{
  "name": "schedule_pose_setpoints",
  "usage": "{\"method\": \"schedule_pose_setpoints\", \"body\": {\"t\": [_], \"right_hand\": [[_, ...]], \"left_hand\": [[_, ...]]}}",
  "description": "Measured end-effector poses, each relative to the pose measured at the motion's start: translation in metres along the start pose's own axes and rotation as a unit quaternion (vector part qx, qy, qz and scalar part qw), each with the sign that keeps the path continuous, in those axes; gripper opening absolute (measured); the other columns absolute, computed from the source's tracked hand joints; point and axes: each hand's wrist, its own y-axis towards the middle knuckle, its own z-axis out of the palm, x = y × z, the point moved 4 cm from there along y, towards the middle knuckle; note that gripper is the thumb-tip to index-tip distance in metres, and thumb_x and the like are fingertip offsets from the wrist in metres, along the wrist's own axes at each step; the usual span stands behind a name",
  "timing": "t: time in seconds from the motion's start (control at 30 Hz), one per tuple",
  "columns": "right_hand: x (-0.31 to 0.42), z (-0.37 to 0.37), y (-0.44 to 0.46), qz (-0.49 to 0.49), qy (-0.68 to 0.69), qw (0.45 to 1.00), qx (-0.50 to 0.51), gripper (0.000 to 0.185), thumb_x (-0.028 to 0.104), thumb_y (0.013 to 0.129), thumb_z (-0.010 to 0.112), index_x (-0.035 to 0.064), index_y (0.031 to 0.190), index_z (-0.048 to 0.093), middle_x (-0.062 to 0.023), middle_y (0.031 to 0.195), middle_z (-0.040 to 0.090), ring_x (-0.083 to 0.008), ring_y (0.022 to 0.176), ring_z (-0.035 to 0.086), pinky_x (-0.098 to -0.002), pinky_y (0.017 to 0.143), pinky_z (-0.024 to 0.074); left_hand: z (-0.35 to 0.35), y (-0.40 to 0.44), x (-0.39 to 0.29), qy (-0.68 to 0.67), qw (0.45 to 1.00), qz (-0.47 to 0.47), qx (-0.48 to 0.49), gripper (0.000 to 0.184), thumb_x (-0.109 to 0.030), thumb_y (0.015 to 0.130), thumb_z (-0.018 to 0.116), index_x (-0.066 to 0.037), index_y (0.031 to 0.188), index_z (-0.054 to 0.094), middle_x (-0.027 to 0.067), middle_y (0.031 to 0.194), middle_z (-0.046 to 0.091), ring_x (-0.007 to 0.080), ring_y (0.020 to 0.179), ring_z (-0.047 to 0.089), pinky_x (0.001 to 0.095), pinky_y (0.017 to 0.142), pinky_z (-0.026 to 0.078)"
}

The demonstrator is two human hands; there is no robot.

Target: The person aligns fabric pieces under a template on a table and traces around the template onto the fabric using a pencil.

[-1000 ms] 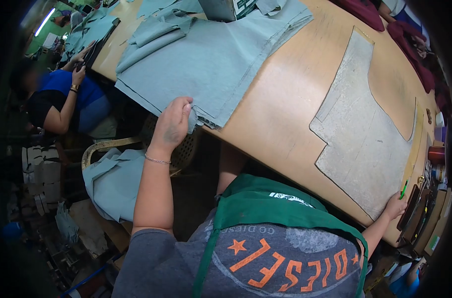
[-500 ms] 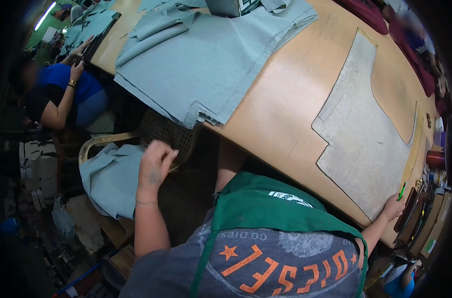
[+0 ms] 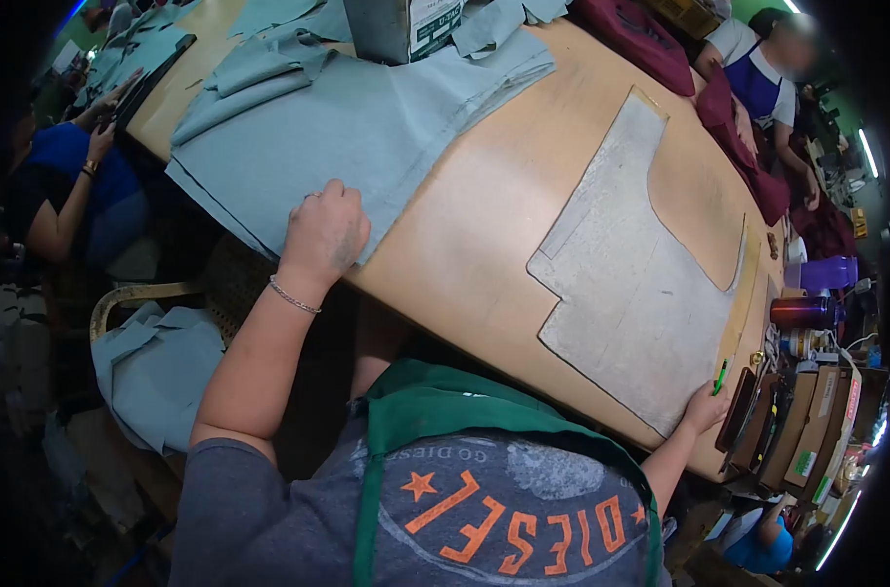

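My left hand (image 3: 330,233) is over the near corner of a stack of grey-blue fabric (image 3: 337,127) at the table edge. Its fingers are curled closed, and the hand hides anything between them. On the right, my right hand (image 3: 704,406) grips a green pen (image 3: 721,377), pointing up from the fingers. That hand rests by the lower corner of a large grey pattern template (image 3: 636,264). The template lies flat on the tan table (image 3: 465,230), with a notch on its left side and a curved cut-out on its right.
A metal box (image 3: 386,29) stands on the fabric. More grey-blue fabric (image 3: 161,367) lies on a chair at left. Maroon cloth (image 3: 631,44) lies at the far edge, near a person in white and blue. Cardboard boxes (image 3: 815,421) stand right; another person works at left.
My left hand has moved up and forward from beside the chair to the fabric stack's corner. My right hand still holds the pen by the template. The view has shifted to the right.
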Motion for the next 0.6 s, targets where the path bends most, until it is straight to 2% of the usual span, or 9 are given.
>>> {"method": "schedule_pose_setpoints", "body": {"t": [0.23, 0.43, 0.6], "right_hand": [[0.002, -0.001, 0.002, -0.007, 0.008, 1.000, 0.010, 0.030, 0.028, 0.079, 0.053, 0.0024, 0.094, 0.058, -0.0193, 0.090, 0.053, -0.0350, 0.091, 0.048, -0.0430, 0.082, 0.0363], [0.003, -0.003, 0.001, -0.004, 0.013, 1.000, -0.003, 0.029, 0.027, 0.080, 0.053, 0.0027, 0.095, 0.058, -0.0191, 0.088, 0.053, -0.0349, 0.087, 0.049, -0.0427, 0.080, 0.0369], [0.002, -0.001, 0.002, -0.004, 0.021, 1.000, 0.014, 0.029, 0.027, 0.081, 0.053, 0.0028, 0.096, 0.058, -0.0184, 0.087, 0.053, -0.0347, 0.087, 0.050, -0.0424, 0.080, 0.0371]], "left_hand": [[-0.005, 0.003, -0.016, 0.034, 0.998, 0.041, -0.038, 0.018, -0.020, 0.075, 0.059, -0.004, 0.074, 0.052, 0.0103, 0.076, 0.052, 0.0277, 0.064, 0.058, 0.0370, 0.057, 0.049], [0.007, 0.008, -0.016, 0.070, 0.997, 0.033, 0.007, 0.017, -0.021, 0.078, 0.057, -0.005, 0.073, 0.052, 0.0098, 0.074, 0.053, 0.0269, 0.062, 0.059, 0.0367, 0.056, 0.049], [0.004, 0.014, -0.028, 0.115, 0.993, 0.027, 0.006, 0.010, -0.014, 0.075, 0.054, -0.005, 0.072, 0.054, 0.0095, 0.072, 0.054, 0.0258, 0.058, 0.060, 0.0338, 0.053, 0.049]]}}
